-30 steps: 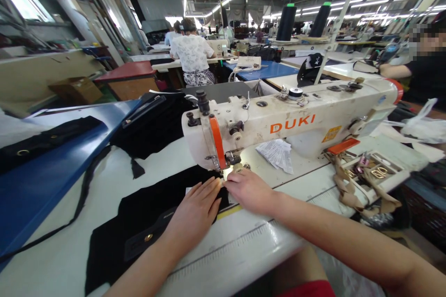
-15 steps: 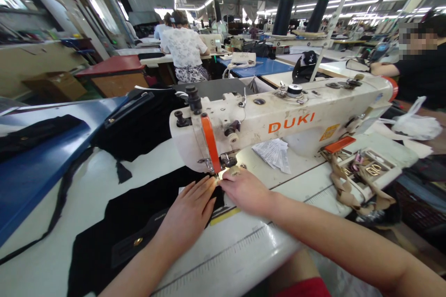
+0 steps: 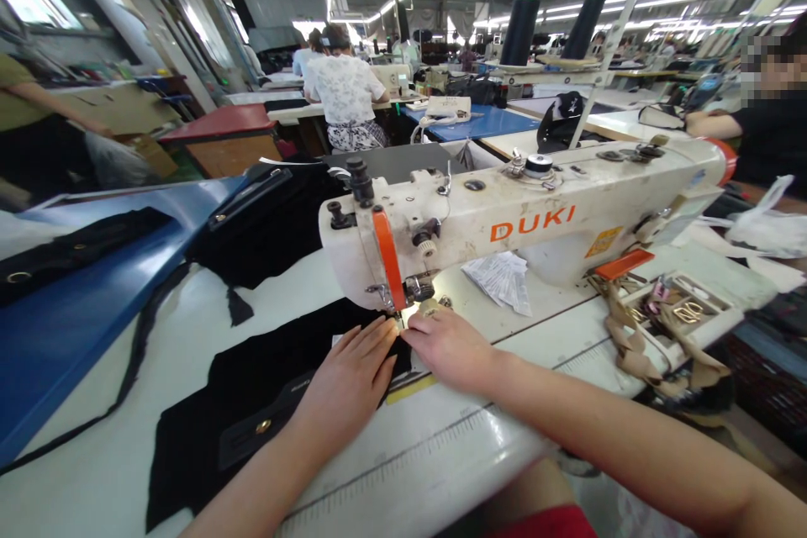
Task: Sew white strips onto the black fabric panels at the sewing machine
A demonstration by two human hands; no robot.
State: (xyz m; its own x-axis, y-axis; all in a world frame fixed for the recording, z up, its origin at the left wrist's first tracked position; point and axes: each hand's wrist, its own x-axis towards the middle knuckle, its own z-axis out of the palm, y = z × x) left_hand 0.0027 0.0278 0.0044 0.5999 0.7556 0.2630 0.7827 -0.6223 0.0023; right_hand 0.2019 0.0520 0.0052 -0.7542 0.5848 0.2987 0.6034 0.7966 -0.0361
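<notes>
A piece of black fabric point(image 3: 252, 374) with a gold-coloured fitting point(image 3: 263, 427) and a small patch of lettering lies on the white sewing bed. My left hand point(image 3: 353, 370) rests flat on it, fingers stretched toward the needle area point(image 3: 399, 319). Close by on the right, my right hand point(image 3: 450, 349) has its fingers curled and pressed together at the fabric's edge; its thumb is mostly hidden. Both sets of fingertips sit just under the head of the white sewing machine point(image 3: 535, 218), below its orange lever guard point(image 3: 389, 261).
White paper labels point(image 3: 501, 282) lie behind my right hand. A parts tray point(image 3: 699, 303) with metal rings and tan straps point(image 3: 630, 349) stands at the right. More black pieces point(image 3: 258, 227) lie at the left beside a blue surface point(image 3: 113, 303). Other people sit farther off.
The whole view has shifted slightly, so things appear a little farther right. A person carrying a plastic bag has come into view at far left. My hands keep nearly the same place at the needle.
</notes>
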